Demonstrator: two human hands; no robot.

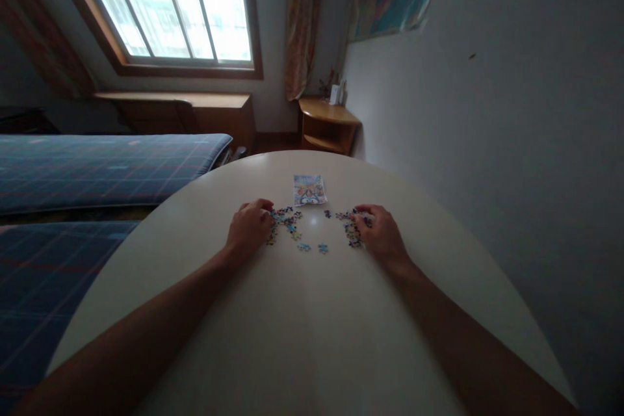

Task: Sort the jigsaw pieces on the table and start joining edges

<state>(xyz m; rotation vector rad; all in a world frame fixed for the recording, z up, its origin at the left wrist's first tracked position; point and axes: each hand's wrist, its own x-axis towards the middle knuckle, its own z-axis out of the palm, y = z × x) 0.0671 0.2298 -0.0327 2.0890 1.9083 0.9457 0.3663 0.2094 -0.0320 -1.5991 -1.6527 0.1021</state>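
My left hand (250, 225) rests at the outer edge of a loose pile of jigsaw puzzle pieces (286, 216), its fingers curved and slightly apart against them. On the other side, my right hand (381, 230) curls around a second cluster of puzzle pieces (351, 231), with thumb and index finger apart. Neither hand shows a piece lifted off the table. Between the two clusters lie a few stray pieces: a light blue piece (323, 248), a pale piece (304, 247) and a dark piece (327, 214). Behind them lies a small printed picture sheet (309, 190).
All this is on a round white table (312, 325). A bed with a plaid blue cover (97, 169) stands to the left, and a white wall (487, 130) runs along the right. A wooden corner shelf (329, 110) and a desk (214, 101) are beyond the table.
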